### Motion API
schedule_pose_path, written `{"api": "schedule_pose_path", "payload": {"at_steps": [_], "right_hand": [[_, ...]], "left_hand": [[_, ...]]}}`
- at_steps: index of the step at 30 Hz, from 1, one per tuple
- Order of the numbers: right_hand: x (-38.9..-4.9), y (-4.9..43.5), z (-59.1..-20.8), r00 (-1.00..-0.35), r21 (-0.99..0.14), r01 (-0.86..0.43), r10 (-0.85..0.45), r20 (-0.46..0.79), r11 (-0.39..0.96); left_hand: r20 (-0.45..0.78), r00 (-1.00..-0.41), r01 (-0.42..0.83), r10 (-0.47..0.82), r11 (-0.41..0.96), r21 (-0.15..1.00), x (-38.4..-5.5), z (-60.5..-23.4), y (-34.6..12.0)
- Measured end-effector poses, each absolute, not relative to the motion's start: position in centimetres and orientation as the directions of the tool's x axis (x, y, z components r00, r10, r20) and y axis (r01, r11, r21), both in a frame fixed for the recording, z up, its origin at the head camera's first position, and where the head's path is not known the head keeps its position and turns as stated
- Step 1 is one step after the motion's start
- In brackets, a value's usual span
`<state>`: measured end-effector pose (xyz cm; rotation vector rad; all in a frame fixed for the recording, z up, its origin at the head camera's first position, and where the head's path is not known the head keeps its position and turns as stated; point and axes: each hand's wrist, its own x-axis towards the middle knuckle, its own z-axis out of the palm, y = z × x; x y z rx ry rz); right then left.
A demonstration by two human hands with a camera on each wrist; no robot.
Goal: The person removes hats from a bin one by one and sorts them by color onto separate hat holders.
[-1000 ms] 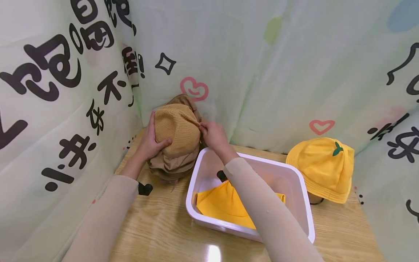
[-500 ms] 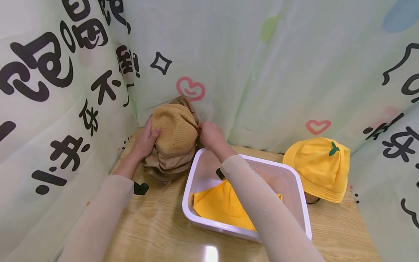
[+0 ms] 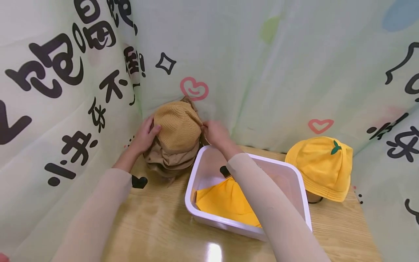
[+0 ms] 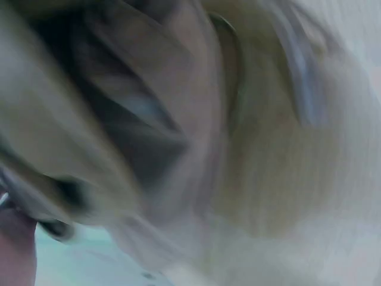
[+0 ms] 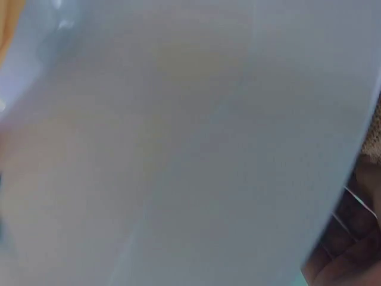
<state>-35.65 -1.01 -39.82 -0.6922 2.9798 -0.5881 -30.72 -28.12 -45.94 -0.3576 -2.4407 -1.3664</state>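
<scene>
A tan knit hat (image 3: pixel 176 127) sits on top of brown cloth hats (image 3: pixel 168 158) at the back left of the table. My left hand (image 3: pixel 144 136) holds the knit hat at its left side, thumb on the front and fingers mostly hidden behind. At its right side my right hand (image 3: pixel 214 134) pinches the hat's edge, drawn out into a fold. Blurred brown cloth (image 4: pixel 172 89) fills much of the left wrist view, with a bit of hand (image 4: pixel 15 253) at lower left. Fingers (image 5: pixel 351 238) and a strip of knit show at the right wrist view's edge.
A white plastic tub (image 3: pixel 226 226) stands under my right forearm, with a yellow hat (image 3: pixel 226 203) inside. Right of it, another yellow hat (image 3: pixel 324 167) with a green sprout rests on a stand. Printed curtains (image 3: pixel 212 47) border the wooden table (image 3: pixel 163 225) at left, back and right.
My left thumb has slid from the front of the knit hat to its left edge. The right hand stays at the right side, where the fabric now stretches out more. The head view shifted slightly.
</scene>
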Motion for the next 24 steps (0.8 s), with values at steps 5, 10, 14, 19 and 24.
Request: {"api": "schedule_pose_path", "payload": {"at_steps": [5,10,14,19,24], "right_hand": [[-35.4,-0.3,-38.9,-0.879,-0.603,-0.441,-0.455,0.141,0.665],[-35.4,-0.9,-38.8,-0.736,-0.729,-0.54,-0.655,0.169,0.42],[-35.7,-1.7,-39.2,-0.644,-0.619,-0.65,-0.752,0.14,0.441],[-35.9,-2.6,-39.5,-0.659,-0.505,-0.691,-0.739,0.143,0.518],[-36.1,-3.2,-40.1,-0.651,-0.481,-0.702,-0.746,0.137,0.525]], "left_hand": [[0.433,-0.898,0.37,0.074,0.66,0.654,-30.6,-41.9,-25.3],[0.355,-0.917,0.337,0.184,0.832,0.441,-30.5,-40.4,-23.4],[0.362,-0.912,0.339,0.191,0.847,0.409,-30.9,-40.9,-23.5],[0.387,-0.898,0.372,0.207,0.828,0.419,-31.1,-41.4,-23.9],[0.392,-0.896,0.381,0.21,0.817,0.432,-31.0,-41.6,-24.2]]}}
